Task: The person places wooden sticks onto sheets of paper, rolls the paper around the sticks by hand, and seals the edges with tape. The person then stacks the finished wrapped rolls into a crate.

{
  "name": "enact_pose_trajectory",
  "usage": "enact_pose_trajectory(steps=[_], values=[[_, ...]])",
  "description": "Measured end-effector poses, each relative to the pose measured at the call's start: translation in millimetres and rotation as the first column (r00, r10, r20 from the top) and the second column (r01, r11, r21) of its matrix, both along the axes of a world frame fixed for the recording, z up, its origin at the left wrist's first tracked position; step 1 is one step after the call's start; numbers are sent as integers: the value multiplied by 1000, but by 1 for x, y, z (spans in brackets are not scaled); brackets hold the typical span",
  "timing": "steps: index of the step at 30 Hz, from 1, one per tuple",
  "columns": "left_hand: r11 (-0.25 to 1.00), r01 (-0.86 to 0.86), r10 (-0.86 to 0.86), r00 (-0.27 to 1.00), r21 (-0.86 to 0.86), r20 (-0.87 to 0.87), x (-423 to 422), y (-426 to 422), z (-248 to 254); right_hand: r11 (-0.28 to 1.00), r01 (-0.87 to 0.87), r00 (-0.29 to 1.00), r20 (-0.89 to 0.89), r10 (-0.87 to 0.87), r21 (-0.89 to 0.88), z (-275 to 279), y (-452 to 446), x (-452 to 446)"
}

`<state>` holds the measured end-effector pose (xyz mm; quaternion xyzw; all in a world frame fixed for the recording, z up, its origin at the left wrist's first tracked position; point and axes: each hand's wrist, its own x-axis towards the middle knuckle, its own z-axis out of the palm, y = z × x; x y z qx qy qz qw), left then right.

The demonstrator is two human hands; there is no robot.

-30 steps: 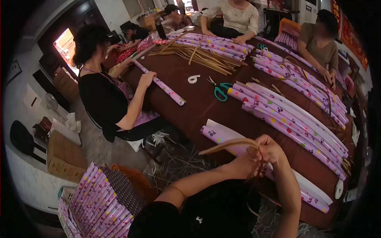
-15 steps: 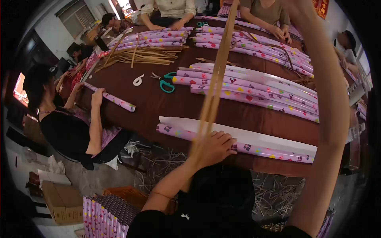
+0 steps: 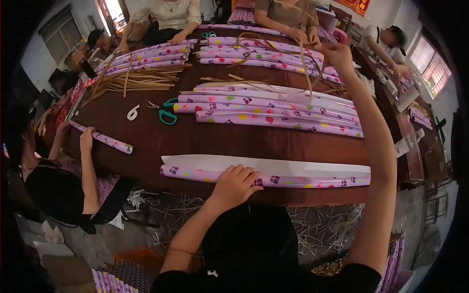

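A partly unrolled roll of purple patterned wrapping paper [image 3: 312, 181] lies along the near table edge, its white inner side showing behind. My left hand [image 3: 235, 186] presses on this roll with its fingers curled over it. My right hand [image 3: 338, 57] is raised over the right side of the table, fingers pinched on a long tan strip [image 3: 304, 61] that hangs and curls, blurred by motion. Beyond the near roll lies a stack of similar purple rolls [image 3: 273, 117]. Teal-handled scissors [image 3: 167, 116] lie at its left end beside a small white loop [image 3: 133, 113].
More purple rolls [image 3: 259, 54] and a bundle of tan strips [image 3: 141, 80] lie farther back. At left a co-worker [image 3: 58, 188] handles another roll [image 3: 115, 142]; others sit across the table. Paper shreds [image 3: 327, 227] cover the floor. A plastic bottle [image 3: 409, 143] is at right.
The long tan strip has swung from across my left forearm up and away to the right, with my right hand. My left hand stays on the roll. The view has shifted right.
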<state>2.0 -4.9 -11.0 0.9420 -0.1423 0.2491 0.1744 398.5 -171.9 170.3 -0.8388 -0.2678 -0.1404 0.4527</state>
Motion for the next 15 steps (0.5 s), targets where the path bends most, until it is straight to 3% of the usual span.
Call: enact_pose_trajectory(steps=[2,4,5,7,8,11,12,14,15], values=[[1000,-1,1,1000,6,23,1,0,-1,997,67,951,-304,-49,49,-17,-27,0],[1000,2,-2,999,3,37,1,0,1,988,-2,909,-412,65,153,-43,-65,43],[1000,-5,5,999,1,41,1,-1,2,958,130,858,-513,20,255,-35,-71,33],[1000,-3,3,999,-4,39,2,-1,3,770,186,799,-549,243,611,-40,-109,80],[1000,1,-1,1000,1,29,2,-1,3,604,327,786,-565,253,726,-20,-110,68],[1000,4,-4,1000,-1,8,1,0,3,486,-76,946,-91,312,870,13,-161,127],[1000,22,-22,1000,1,13,1,0,3,647,-74,980,-66,190,759,36,-160,101],[1000,-9,9,1000,11,3,1,-2,6,654,-69,995,4,101,753,92,-145,55],[1000,29,-29,999,11,15,0,-3,7,502,-101,990,39,132,859,113,-142,50]])
